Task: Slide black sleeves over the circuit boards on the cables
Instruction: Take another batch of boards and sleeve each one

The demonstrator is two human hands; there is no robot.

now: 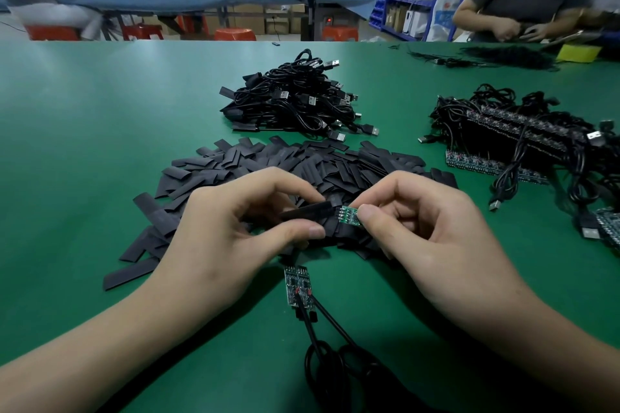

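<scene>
- My left hand (pixel 228 231) pinches one black sleeve (pixel 307 211) between thumb and forefinger, with the other fingers curled under it.
- My right hand (pixel 443 231) pinches the green circuit board (pixel 349 216) at its right end between thumb and fingertips. I cannot see this board's cable behind the hand.
- Both parts are held just above the table (pixel 84 127), over the near edge of the loose sleeve pile (pixel 255 164).
- The mouth of the sleeve meets the left end of the board. Most of the board is exposed, so I judge this unit to be at the start of insertion and not yet covered.
- Two bare boards (pixel 298 287) lie side by side on the table just in front of my hands, and their cables (pixel 322 345) run toward me. These are next in line.
- The far pile of cables (pixel 295 100) shows black flat pieces among the USB plugs and no green. I judge these units to be finished.
- The bundle at my right (pixel 516 141) shows rows of uncovered boards, so it is work not yet done.
- Many sleeves are left in the loose pile.
- Overall judgement: part of the batch is complete, one unit is in hand, and a large share is left.
</scene>
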